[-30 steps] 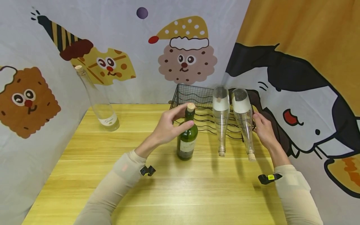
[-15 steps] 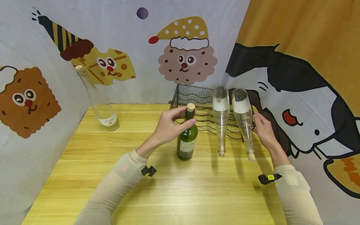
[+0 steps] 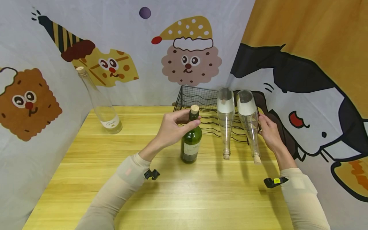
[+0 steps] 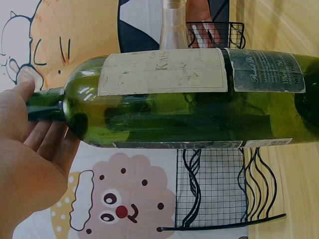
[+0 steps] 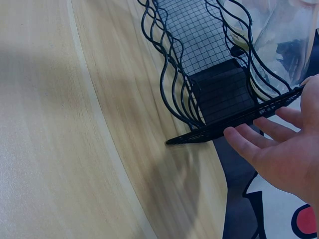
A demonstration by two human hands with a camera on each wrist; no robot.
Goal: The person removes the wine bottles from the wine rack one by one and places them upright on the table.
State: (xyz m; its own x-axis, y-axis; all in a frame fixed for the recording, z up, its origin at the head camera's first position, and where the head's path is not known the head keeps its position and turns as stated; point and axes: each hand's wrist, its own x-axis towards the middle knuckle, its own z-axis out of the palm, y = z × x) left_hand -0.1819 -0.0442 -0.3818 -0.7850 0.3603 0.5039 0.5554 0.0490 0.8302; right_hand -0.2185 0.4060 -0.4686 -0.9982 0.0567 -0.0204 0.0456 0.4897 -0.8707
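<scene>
- At four o'clock from the left hand (image 3: 171, 129), which pinches its neck: green glass bottle (image 3: 191, 140), upright, corked.
- At nine o'clock from the right hand (image 3: 269, 131), fingers spread against it: wavy black wire rack (image 3: 199, 96).
- On the rack: two tapering clear bottles (image 3: 226, 123).

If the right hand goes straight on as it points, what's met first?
The right hand would likely meet the black wire rack first, at its side panel; the gap, if any, is hard to judge.
</scene>
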